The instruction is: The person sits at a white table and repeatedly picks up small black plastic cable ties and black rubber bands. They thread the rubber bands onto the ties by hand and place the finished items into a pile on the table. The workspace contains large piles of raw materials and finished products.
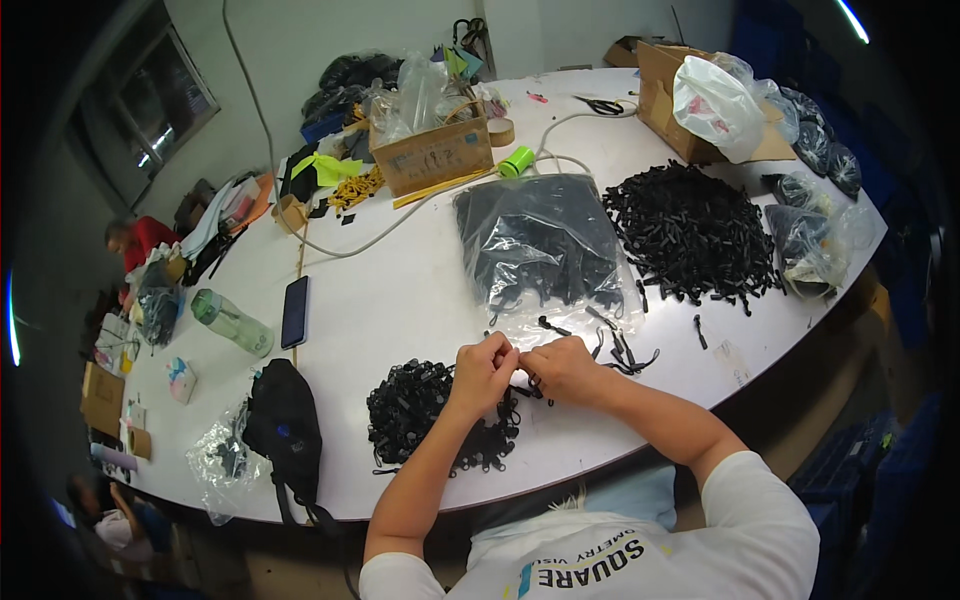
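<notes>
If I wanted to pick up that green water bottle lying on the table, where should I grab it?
Probably around the middle of its clear body. The bottle lies on its side, green cap toward the far left, so come down from above with fingers across its width. The phone lies close on one side, so approach from straight overhead rather than sliding in sideways.

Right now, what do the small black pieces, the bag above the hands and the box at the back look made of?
Black pieces heap: probably moulded plastic, since the surfaces look matte and dark. Bag: thin clear plastic film, glossy and creased. Box: brown corrugated cardboard, dull with raw flaps. Both the left hand and right hand pinch one black piece.
</notes>
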Motion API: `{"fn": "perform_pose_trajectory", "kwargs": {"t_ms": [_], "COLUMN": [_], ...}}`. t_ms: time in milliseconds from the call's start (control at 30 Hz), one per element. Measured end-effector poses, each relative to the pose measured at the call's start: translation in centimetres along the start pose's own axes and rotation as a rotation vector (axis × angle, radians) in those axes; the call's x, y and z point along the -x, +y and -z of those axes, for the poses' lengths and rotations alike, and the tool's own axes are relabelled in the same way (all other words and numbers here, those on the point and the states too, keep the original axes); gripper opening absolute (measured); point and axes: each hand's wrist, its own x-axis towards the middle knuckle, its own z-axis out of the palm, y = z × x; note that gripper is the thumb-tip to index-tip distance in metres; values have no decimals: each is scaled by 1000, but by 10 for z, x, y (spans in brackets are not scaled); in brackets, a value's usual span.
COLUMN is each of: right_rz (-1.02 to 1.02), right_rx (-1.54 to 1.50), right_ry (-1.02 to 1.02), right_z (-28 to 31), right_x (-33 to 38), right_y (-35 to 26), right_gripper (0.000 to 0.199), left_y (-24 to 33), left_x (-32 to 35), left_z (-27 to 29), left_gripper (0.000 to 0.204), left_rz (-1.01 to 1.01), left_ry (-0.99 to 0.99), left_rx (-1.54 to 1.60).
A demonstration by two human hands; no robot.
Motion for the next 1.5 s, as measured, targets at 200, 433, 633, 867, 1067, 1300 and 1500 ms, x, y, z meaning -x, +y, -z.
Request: {"fn": "perform_pose_trajectory", "kwargs": {"t_ms": [200,433,633,867,1067,1300,1500], "right_rz": [-4,28,5,-11,-29,17,-92], "right_rx": [-18,-5,79,91,18,-20,19], "right_ry": [-53,-59,-69,39,89,-9,-114], "right_z": [0,4,-6,-11,-12,-3,-3], "right_x": [3,4,7,6,4,3,3], "right_y": [-5,-5,-1,6,5,8,7], "right_gripper": [10,13,15,12,8,10,10], "left_y": [1,1,0,-5,-5,-1,-10], "left_x": [4,4,5,3,2,3,2], "left_z": [1,-6,-7,-5,-3,-6,-10], "left_gripper": [16,16,17,16,17,15,16], "left_rz": [49,57,128,104,96,89,107], "left_ry": [-34,24,19,23,19,-4,7], "left_rx": [19,1,38,78,65,42,27]}}
